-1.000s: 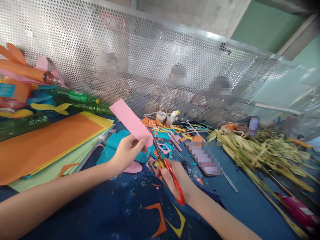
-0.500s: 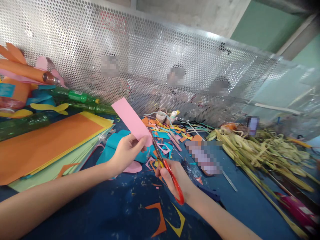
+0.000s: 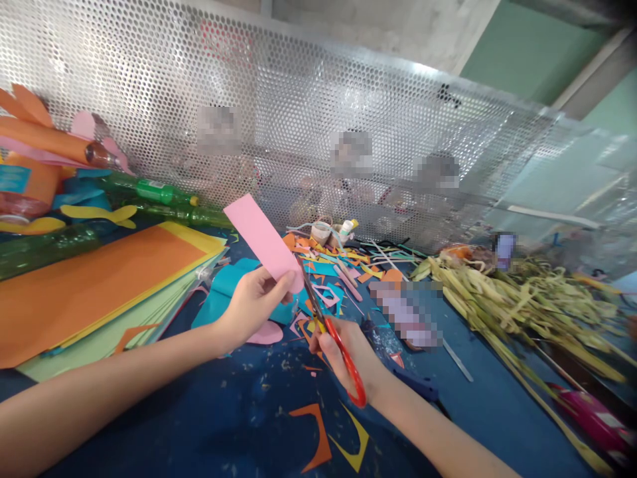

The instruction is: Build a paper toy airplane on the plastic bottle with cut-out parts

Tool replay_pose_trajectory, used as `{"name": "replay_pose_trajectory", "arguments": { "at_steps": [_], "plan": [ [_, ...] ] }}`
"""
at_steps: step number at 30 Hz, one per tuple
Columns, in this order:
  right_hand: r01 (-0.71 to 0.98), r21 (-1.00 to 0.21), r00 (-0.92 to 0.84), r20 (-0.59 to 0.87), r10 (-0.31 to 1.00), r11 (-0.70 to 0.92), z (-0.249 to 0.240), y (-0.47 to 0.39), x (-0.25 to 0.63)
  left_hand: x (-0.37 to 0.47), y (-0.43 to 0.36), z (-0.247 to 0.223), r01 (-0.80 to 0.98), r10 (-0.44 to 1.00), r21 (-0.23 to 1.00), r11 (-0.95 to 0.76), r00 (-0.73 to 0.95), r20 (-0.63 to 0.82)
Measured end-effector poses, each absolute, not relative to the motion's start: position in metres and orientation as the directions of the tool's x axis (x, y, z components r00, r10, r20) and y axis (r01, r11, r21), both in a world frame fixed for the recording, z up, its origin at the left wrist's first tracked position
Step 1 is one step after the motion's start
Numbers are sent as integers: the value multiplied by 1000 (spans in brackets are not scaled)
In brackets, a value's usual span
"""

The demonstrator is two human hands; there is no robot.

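Observation:
A pink paper strip slants up and left from my left hand, pinched between thumb and fingers near its rounded lower end. My right hand is wrapped round the red handles of a pair of scissors. The blades point up and left and meet the strip's lower right edge. Beneath my left hand lie a folded blue sheet and a rounded pink paper piece. Orange and yellow curved offcuts lie in front of my right hand.
Stacked coloured sheets and green bottles are at the left. Paper scraps and a glue bottle stand behind my hands. Dried husks spread at the right. A perforated metal screen rises behind, with people beyond it.
The pink strip has shifted very slightly right at its upper end. Both hands and the scissors are nearly unmoved.

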State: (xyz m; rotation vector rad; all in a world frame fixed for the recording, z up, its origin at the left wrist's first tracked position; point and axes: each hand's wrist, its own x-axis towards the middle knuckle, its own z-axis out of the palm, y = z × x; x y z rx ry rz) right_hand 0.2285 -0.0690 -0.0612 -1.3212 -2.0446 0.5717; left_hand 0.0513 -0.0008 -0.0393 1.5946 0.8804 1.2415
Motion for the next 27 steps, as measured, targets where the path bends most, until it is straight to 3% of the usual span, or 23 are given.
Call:
{"name": "replay_pose_trajectory", "arguments": {
  "at_steps": [27],
  "plan": [
    [665, -649, -270, 251, 929, 369, -70, -67, 229, 53, -2, -39, -33, 923, 954, -297, 247, 296]
  ]
}}
